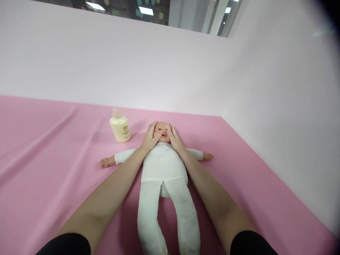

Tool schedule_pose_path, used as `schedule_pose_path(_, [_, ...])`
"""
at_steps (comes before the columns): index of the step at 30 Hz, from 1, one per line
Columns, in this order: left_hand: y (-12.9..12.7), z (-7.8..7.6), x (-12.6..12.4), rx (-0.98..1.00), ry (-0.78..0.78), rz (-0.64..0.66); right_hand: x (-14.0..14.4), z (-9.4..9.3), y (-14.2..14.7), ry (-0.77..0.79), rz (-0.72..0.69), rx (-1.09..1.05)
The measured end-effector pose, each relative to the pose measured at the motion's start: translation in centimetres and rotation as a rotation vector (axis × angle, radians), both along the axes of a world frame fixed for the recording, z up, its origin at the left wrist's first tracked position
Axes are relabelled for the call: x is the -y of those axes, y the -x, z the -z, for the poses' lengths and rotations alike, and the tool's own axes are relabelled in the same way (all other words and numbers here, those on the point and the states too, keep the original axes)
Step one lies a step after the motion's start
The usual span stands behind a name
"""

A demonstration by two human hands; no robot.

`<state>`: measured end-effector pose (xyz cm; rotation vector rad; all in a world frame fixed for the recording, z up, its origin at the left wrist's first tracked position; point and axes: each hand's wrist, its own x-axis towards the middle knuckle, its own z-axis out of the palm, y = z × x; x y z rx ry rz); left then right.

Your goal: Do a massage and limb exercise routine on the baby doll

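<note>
A baby doll in a white suit lies on its back on a pink sheet, head away from me, arms spread to both sides. My left hand cups the left side of the doll's head, thumb on its cheek beside the nose. My right hand rests on the other side of the head, thumb on the opposite cheek. Both hands lie flat against the face with fingers spread, gripping nothing. The doll's legs stretch toward me between my forearms.
A cream pump bottle of lotion stands upright on the sheet just left of the doll's head. Plain white walls close off the far side and the right side of the covered surface.
</note>
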<state>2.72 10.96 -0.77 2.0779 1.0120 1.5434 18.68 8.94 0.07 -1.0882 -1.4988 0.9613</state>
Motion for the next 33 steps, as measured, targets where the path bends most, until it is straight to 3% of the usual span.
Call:
schedule_pose_path(20, [0.0,-0.1,0.1,-0.003,-0.004,0.004,-0.1,0.1,0.1,-0.011,0.004,-0.026])
schedule_pose_path(33, [0.0,-0.3,0.2,0.004,0.015,-0.002,-2.2,1.7,-0.1,0.014,0.055,-0.102])
